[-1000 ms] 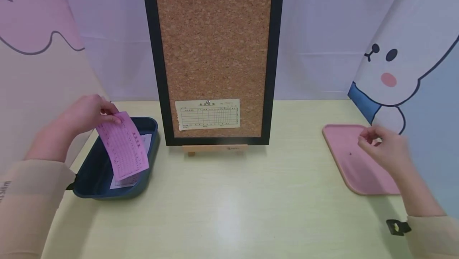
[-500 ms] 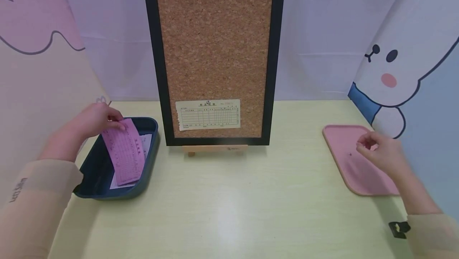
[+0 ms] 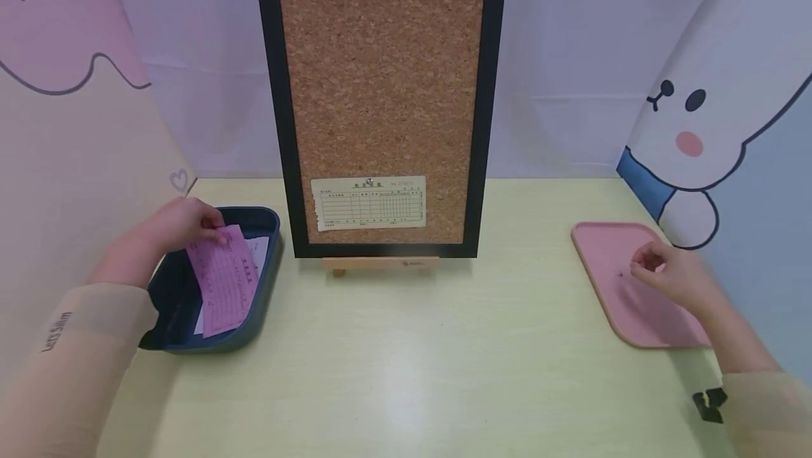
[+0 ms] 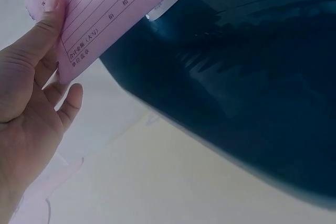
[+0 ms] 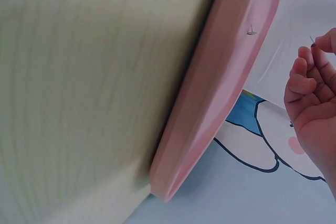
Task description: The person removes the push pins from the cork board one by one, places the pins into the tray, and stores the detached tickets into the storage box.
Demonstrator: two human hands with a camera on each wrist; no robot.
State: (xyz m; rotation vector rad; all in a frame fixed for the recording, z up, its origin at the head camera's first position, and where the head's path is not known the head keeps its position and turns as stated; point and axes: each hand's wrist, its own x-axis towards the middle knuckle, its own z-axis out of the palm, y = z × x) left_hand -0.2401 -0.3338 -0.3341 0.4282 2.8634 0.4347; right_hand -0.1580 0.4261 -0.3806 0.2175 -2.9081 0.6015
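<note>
At the left of the pale green table [image 3: 406, 366], the person's left hand [image 3: 168, 232] pinches the top corner of a pink slip [image 3: 223, 278] between thumb and fingers; the wrist view shows the thumb pressed on the printed face of the slip. The slip hangs down into a dark blue tray [image 3: 269, 232], lying over a white sheet [image 3: 259, 252] that rests in the tray. At the right, the right hand [image 3: 672, 275] hovers over a pink tray [image 3: 609, 303] with its fingers curled together, and in the wrist view its fingertips pinch a thin pin [image 5: 312, 39]. One more pushpin [image 5: 251, 30] stands on the pink tray's surface, just beside the hand. Between the two trays, at the far middle of the table, a black-framed cork board [image 3: 380, 91] stands upright on a small wooden stand [image 3: 379, 263], with a cream printed form [image 3: 368, 202] pinned near its lower edge.
</note>
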